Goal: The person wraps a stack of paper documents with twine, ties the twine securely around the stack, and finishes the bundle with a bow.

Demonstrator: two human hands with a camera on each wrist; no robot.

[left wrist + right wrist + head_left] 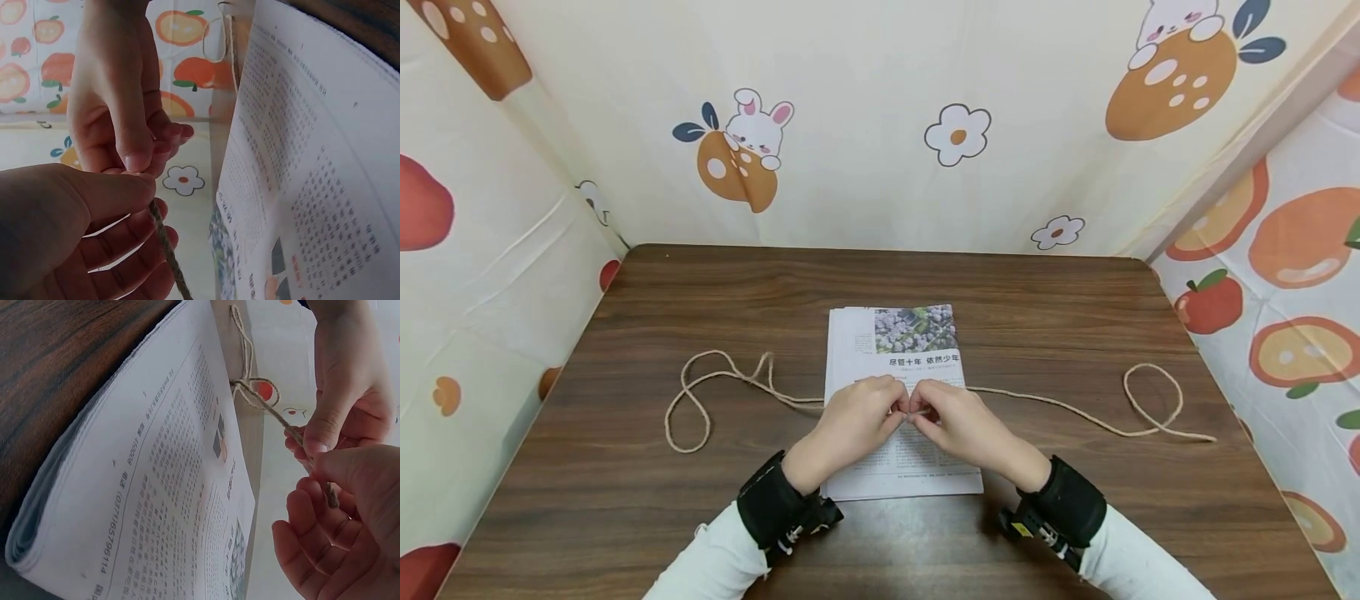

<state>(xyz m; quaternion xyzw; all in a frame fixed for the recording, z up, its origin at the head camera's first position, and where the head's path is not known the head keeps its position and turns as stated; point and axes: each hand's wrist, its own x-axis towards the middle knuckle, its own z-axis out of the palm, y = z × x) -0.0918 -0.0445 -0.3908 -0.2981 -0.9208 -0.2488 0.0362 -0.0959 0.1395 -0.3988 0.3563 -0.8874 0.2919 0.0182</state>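
Observation:
A folded stack of newspaper [910, 475] lies on the table, with a coloured flower photo at its far edge. Beige twine [1045, 400] stretches out to both sides of the stack, ending in loose loops. Above the paper, my left hand [861, 421] and right hand [958, 421] meet fingertip to fingertip. Seen from the left wrist, the left thumb and fingers pinch a strand of twine [169, 253]. From the right wrist, the right hand [350, 519] pinches the twine too, and a short frayed tail [332, 495] pokes out among its fingers.
The brown wood-grain table [737, 292] meets a cream wall covering [850, 125] with rabbit and flower prints at the back. Fruit-printed cloth [1307, 308] hangs on the right. A twine loop [688, 408] lies at left, another loop [1153, 400] at right.

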